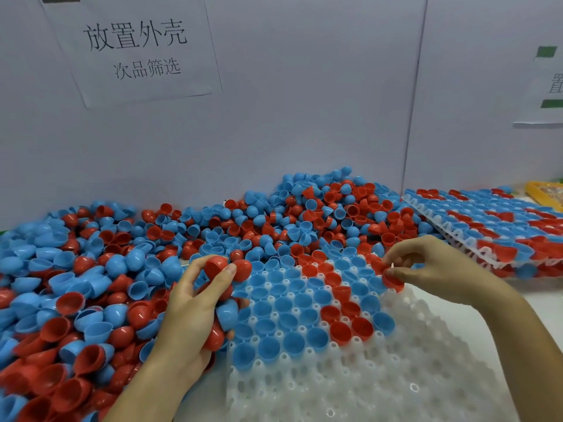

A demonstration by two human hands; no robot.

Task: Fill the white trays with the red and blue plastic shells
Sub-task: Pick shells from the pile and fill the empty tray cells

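White tray (380,376), partly filled with red and blue shells, lies centrally beside the loose shell pile (91,269). Left hand (195,303) clutches several shells; right hand (426,266) pinches a red shell (393,281) over the tray.

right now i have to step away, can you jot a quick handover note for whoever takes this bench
Left hand: grips a handful of red and blue shells at the near tray's left edge.
Right hand: pinches a red shell over the near tray's far right part.
Near white tray: far rows filled with shells, open side up; near rows empty.
Second tray, far right: looks full.
Loose pile: left and behind the near tray.
Left: fill the near rows.
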